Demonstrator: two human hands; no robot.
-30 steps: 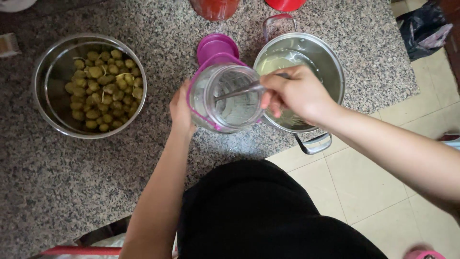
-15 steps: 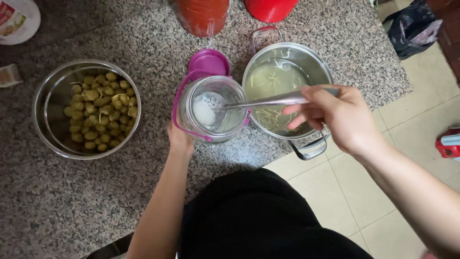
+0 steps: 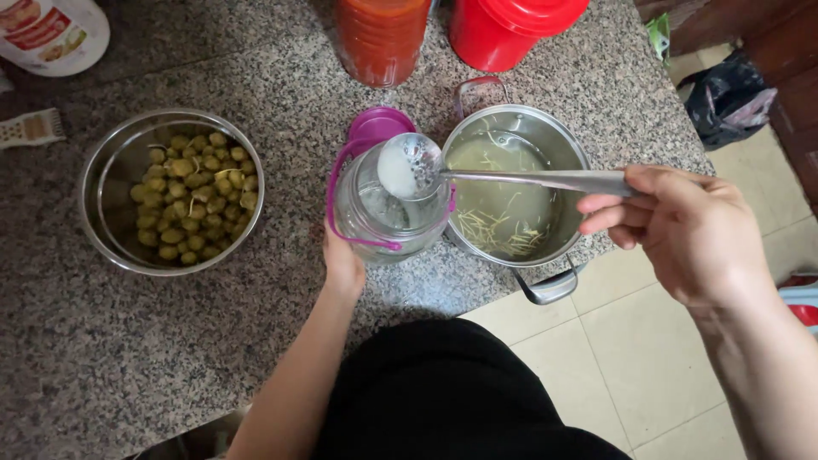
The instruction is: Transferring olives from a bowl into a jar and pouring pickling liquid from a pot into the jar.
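At the far left edge of the granite counter (image 3: 102, 358) lies a white packet (image 3: 51, 30), and nearer me a steel bowl (image 3: 106, 170) of small green fruits (image 3: 192, 196) sits well left of my hands. My left hand (image 3: 342, 264) wraps the near side of a clear plastic jar (image 3: 388, 217) with a purple handle, my grip clamped on its wall. The jar's purple lid (image 3: 379, 123) lies just beyond it on the counter. Over the jar's mouth hangs the bowl of a steel ladle (image 3: 411, 166), wet and holding a little whitish liquid. Its long handle runs right across a steel pot (image 3: 511, 128) of pale liquid with thin strands, which touches the jar's right side. My right hand (image 3: 682, 226) holds the handle's end, fingers pinched shut on it. At the far edge stand an orange-red jar (image 3: 379, 38) and a red bucket (image 3: 503, 30).
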